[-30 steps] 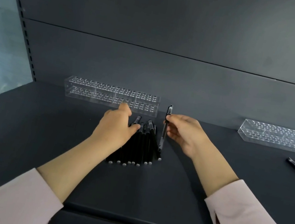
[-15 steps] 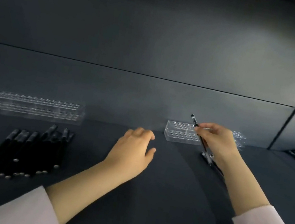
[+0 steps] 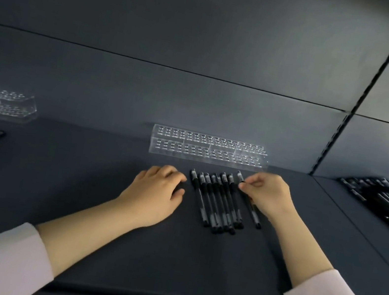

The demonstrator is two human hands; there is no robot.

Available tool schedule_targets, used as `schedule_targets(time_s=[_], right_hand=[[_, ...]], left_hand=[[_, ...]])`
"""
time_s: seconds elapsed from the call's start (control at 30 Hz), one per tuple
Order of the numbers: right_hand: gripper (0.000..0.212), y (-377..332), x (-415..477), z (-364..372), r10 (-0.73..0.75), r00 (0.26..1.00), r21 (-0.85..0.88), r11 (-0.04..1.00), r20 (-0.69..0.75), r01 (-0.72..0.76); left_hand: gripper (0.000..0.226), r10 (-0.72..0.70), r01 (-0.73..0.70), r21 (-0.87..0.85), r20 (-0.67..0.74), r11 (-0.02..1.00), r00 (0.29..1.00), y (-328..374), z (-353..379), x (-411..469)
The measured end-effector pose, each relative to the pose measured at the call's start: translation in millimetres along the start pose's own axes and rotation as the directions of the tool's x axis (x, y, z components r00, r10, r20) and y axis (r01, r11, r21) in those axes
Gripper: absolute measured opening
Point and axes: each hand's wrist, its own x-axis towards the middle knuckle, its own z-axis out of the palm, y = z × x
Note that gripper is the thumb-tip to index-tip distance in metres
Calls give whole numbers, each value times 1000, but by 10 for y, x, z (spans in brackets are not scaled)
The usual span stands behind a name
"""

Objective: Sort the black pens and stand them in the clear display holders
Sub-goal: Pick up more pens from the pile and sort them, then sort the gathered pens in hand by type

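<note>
We have brought one more black pen point(image 3: 255, 218), pinched in our right hand point(image 3: 266, 196), to the row of pens point(image 3: 217, 201) by the clear holder point(image 3: 208, 148); our left hand point(image 3: 156, 192) rests open, and none stand yet.

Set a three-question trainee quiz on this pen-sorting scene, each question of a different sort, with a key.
1. True or false: pens stand in the middle holder.
2. Which hand pinches a pen? A: left hand. B: right hand.
3. Fill in: the left hand lies to the ___ of the pen row.
Key: 1 false; 2 B; 3 left.
</note>
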Motion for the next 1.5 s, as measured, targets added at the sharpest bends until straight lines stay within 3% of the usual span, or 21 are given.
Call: schedule_targets(time_s=[0.27, 0.43, 0.63, 0.83, 1.2, 1.5], right_hand=[[16, -61, -84, -7, -31, 998, 61, 998, 60, 27], [18, 33, 3, -275, -136, 990, -124, 982, 36, 139], [19, 511, 215, -1016, -164, 985, -180, 972, -53, 152], [19, 1339, 603, -1848, -125, 982, -223, 971, -140, 92], [31, 2664, 1241, -2977, -143, 985, -294, 949, -97, 109], [28, 2984, 1551, -3188, -228, 973, -250, 940, 44, 232]], left_hand=[[41, -16, 16, 2, 17, 1000, 1000, 17, -42, -23], [50, -101, 97, -107, -31, 990, 994, 162, -186, 49], [46, -5, -10, -117, -131, 993, 991, 900, -232, 342], [44, 20, -41, -191, -111, 981, 994, 1929, 116, 885], [49, -106, 119, -325, 57, 938, 993, 3898, 1111, 1751], [89, -348, 358, -421, 103, 834, 932, 4550, 1410, 2370]])
